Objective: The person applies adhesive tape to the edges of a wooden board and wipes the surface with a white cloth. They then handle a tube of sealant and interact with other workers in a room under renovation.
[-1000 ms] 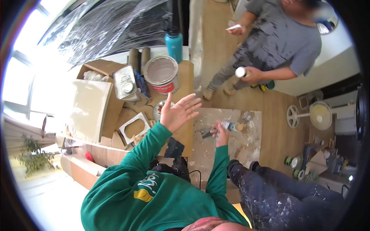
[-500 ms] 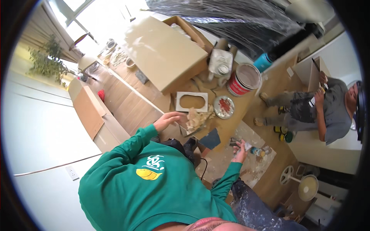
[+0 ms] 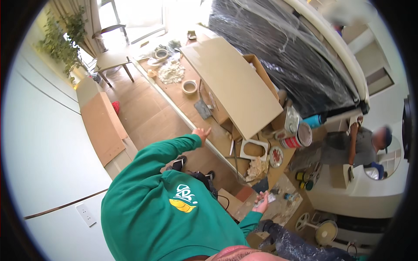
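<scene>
My left hand (image 3: 202, 134) hangs over the long edge of the work table (image 3: 224, 157), its index finger stretched out and nothing in its grip. Closest to it lies a flat grey block (image 3: 202, 109). My right hand (image 3: 261, 202) is low beside the table's near corner, fingers curled round a small pale flat thing I cannot make out. Between the hands are a crumpled beige cloth or paper (image 3: 257, 168), a white frame with an oval opening (image 3: 254, 149) and a round dish with red bits (image 3: 276, 156). A dark blue-grey sheet (image 3: 261, 184) sits close to my right hand.
A large tan board (image 3: 235, 82) covers much of the table. Beyond it stands furniture wrapped in dark plastic (image 3: 283, 56). A paint bucket (image 3: 300, 137) and a blue bottle (image 3: 312, 121) stand right. A co-worker in grey (image 3: 337, 148) is at far right. Cabinets (image 3: 52, 143) line the left.
The view has turned, bringing more of the table's far end in. My left hand has moved from the crumpled cloth along the table edge toward the grey block. My right hand stays low.
</scene>
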Action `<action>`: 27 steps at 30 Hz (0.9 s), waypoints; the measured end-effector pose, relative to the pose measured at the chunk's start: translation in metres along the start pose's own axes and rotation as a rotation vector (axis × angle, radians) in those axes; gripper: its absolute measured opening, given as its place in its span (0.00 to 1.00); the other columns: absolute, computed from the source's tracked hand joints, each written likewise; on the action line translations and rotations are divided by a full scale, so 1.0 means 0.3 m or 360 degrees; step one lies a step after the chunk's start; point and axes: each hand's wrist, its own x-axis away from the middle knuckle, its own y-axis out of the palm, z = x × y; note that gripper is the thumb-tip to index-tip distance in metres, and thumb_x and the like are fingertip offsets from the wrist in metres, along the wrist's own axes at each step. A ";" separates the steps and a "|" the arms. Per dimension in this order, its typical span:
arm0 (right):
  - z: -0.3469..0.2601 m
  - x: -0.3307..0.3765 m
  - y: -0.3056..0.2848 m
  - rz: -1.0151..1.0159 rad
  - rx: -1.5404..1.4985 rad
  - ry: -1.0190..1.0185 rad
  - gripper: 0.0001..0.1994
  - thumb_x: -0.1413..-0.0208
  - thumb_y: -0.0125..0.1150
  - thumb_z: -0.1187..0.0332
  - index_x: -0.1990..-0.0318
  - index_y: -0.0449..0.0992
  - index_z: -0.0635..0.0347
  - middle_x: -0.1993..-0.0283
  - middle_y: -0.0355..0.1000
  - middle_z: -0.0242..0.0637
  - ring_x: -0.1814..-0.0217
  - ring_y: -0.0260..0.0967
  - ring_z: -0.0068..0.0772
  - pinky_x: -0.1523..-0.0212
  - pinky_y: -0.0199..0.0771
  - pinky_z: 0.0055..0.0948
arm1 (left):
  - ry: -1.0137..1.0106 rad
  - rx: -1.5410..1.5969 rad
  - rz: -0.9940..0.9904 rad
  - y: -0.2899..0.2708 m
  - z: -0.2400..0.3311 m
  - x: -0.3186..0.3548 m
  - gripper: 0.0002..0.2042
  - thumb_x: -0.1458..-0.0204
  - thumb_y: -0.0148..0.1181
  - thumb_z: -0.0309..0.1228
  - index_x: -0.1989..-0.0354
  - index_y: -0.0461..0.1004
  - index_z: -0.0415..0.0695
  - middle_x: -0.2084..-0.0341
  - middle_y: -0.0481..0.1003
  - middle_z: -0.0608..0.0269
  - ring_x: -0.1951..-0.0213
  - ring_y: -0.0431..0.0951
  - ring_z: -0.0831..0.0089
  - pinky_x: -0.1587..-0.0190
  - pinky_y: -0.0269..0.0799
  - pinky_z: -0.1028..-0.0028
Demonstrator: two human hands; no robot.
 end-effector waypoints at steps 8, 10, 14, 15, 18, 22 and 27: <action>-0.095 0.059 0.099 -0.0081 0.0008 -0.0040 0.19 0.37 0.55 0.58 0.42 0.71 0.54 0.60 0.76 0.35 0.73 0.69 0.22 0.83 0.62 0.19 | -0.0103 -0.0105 -0.0090 0.104 0.023 -0.100 0.32 0.43 0.52 0.36 0.28 0.51 0.53 0.57 0.78 0.55 0.57 0.81 0.61 0.63 0.75 0.59; -0.122 0.067 0.144 -0.0109 -0.0017 -0.0102 0.19 0.37 0.55 0.58 0.42 0.71 0.55 0.60 0.76 0.35 0.73 0.68 0.22 0.82 0.62 0.20 | -0.0031 -0.0111 -0.0089 0.100 -0.008 -0.114 0.28 0.46 0.55 0.36 0.34 0.60 0.54 0.58 0.79 0.56 0.57 0.81 0.61 0.63 0.75 0.58; -0.135 0.113 0.223 -0.0166 -0.0024 -0.0177 0.19 0.36 0.54 0.58 0.42 0.71 0.55 0.62 0.75 0.34 0.74 0.67 0.22 0.82 0.60 0.20 | 0.0293 0.0270 0.0075 0.063 -0.060 -0.001 0.17 0.55 0.61 0.36 0.54 0.74 0.50 0.59 0.78 0.55 0.55 0.78 0.55 0.58 0.75 0.57; -0.121 0.115 0.214 -0.0172 -0.0026 -0.0189 0.17 0.37 0.55 0.59 0.44 0.71 0.56 0.62 0.75 0.36 0.76 0.67 0.22 0.83 0.60 0.20 | 0.0307 0.0495 0.0217 0.054 -0.048 0.044 0.17 0.55 0.61 0.36 0.55 0.74 0.50 0.60 0.77 0.54 0.54 0.78 0.54 0.56 0.74 0.58; -0.057 0.128 0.281 -0.0287 0.0074 -0.0145 0.16 0.37 0.56 0.61 0.45 0.72 0.56 0.64 0.75 0.36 0.77 0.67 0.22 0.83 0.59 0.20 | 0.0031 0.1097 0.0592 0.126 -0.138 0.167 0.16 0.55 0.61 0.36 0.57 0.73 0.45 0.61 0.75 0.50 0.54 0.76 0.52 0.52 0.73 0.59; 0.081 0.190 0.418 -0.0438 0.0403 -0.0027 0.14 0.37 0.55 0.63 0.49 0.74 0.61 0.71 0.75 0.36 0.81 0.67 0.22 0.86 0.60 0.20 | -0.0664 0.1430 0.0710 0.478 -0.425 0.409 0.22 0.55 0.65 0.38 0.52 0.73 0.42 0.56 0.75 0.48 0.52 0.75 0.52 0.48 0.72 0.60; 0.288 0.290 0.640 -0.0842 0.0884 0.0130 0.11 0.38 0.56 0.64 0.52 0.77 0.56 0.73 0.75 0.33 0.83 0.65 0.19 0.86 0.59 0.18 | -0.2140 0.1563 0.0873 1.013 -0.725 0.934 0.21 0.57 0.64 0.34 0.53 0.74 0.40 0.58 0.77 0.40 0.52 0.77 0.46 0.48 0.72 0.56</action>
